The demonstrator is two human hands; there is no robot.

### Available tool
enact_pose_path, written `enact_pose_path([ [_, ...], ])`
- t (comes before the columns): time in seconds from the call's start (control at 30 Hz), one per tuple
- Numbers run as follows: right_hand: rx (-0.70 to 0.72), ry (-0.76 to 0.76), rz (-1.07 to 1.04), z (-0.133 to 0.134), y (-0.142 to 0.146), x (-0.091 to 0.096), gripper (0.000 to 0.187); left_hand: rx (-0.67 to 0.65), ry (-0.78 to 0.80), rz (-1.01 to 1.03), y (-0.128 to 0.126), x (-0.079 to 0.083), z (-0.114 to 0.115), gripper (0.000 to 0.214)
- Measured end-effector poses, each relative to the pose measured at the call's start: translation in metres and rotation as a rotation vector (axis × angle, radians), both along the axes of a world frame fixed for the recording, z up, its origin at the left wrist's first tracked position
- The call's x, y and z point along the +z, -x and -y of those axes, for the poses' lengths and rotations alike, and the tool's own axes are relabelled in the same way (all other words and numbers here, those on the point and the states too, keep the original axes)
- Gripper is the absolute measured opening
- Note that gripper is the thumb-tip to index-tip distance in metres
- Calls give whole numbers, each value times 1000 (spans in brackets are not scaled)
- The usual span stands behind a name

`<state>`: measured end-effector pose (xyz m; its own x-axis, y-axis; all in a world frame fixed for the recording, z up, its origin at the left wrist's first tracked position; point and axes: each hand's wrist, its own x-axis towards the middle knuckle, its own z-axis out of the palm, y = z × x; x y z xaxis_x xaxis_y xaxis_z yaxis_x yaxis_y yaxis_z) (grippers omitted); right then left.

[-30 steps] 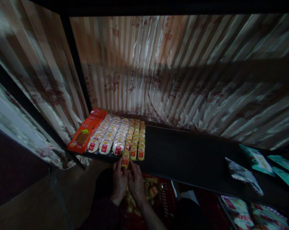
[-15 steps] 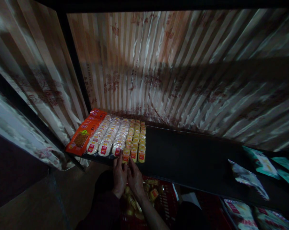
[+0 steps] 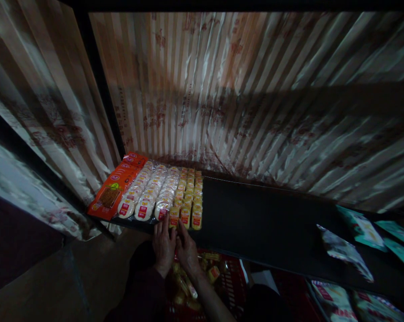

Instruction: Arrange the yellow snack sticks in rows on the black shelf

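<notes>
Three rows of small yellow snack packs (image 3: pixel 185 217) with red labels stand on the dark shelf (image 3: pixel 255 223). My left hand (image 3: pixel 164 248) is at the shelf's front edge, its outstretched fingertips against the lower left of the front pack (image 3: pixel 174 216) in the leftmost yellow row. Close beside it, my right hand (image 3: pixel 187 254) reaches its extended fingers to that pack's lower right. Neither hand is wrapped round anything visible. To their left are rows of round white packaged cakes (image 3: pixel 144 209), then overlapping orange snack bags (image 3: pixel 110 197).
Below the shelf, a red crate (image 3: pixel 233 279) holds loose yellow packs (image 3: pixel 213 273). Green bags (image 3: pixel 363 228) and a silvery bag (image 3: pixel 344 252) lie on the shelf's right part. More bags (image 3: pixel 334 299) sit lower right. A black post (image 3: pixel 99 76) and striped curtain (image 3: pixel 188 89) bound the shelf.
The view has shifted slightly. My left hand has moved a little left and shows its fingers flatter; my right hand stays by the same pack. The rows look unchanged.
</notes>
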<state>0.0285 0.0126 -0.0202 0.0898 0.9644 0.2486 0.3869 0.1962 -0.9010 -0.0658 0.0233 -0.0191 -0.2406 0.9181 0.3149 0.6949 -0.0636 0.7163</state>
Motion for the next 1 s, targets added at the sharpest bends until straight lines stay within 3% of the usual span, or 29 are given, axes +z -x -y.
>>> enact_pose_path([
  [0.47, 72, 10, -8, 7, -11, 4, 49, 25, 17, -46, -6, -4, -5, 49],
  [0.63, -144, -108, 90, 7, -32, 9, 38, 26, -25, -45, -7, -5, -4, 46],
  [0.8, -372, -184, 190, -12, -58, 11, 46, 36, -75, -69, -8, -7, -5, 44],
  [1.0, -326, -62, 184, -41, -65, -1, 67, 17, -94, -150, -6, -8, -7, 40],
])
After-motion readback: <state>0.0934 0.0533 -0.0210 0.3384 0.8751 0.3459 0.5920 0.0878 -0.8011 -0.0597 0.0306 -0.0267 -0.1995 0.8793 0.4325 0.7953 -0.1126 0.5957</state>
